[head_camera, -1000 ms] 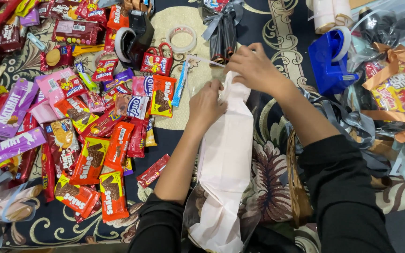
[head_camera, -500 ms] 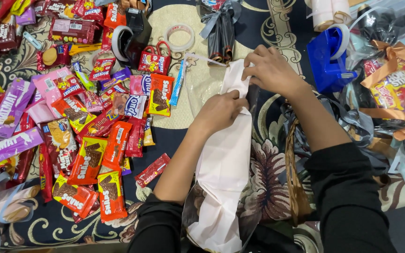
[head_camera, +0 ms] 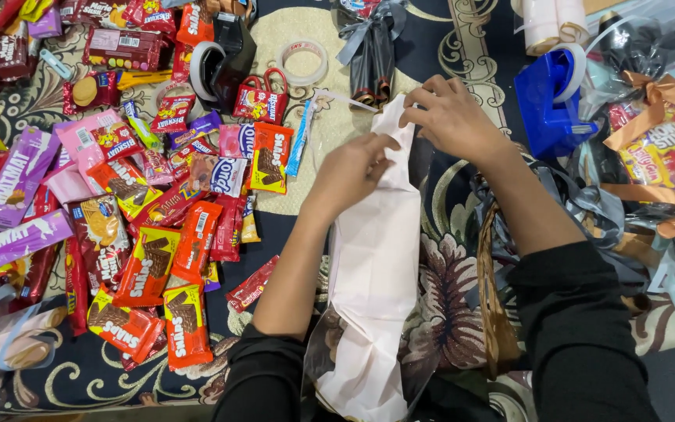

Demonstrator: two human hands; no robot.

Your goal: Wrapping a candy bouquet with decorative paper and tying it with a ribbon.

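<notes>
White paper wrap [head_camera: 373, 266] — our landmark — lies lengthwise below us. We pinch its far end with left hand [head_camera: 351, 170] and right hand [head_camera: 451, 119], fingers pressed together; snack packets [head_camera: 158, 234] lie left, blue tape dispenser [head_camera: 550, 100] right.

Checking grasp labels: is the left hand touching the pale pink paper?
Touching. The head view shows the left hand pinching the top of the pale pink paper.

Patterned dark carpet [head_camera: 439, 47] carries snack packets [head_camera: 150, 258], tape dispensers [head_camera: 548, 101].
</notes>
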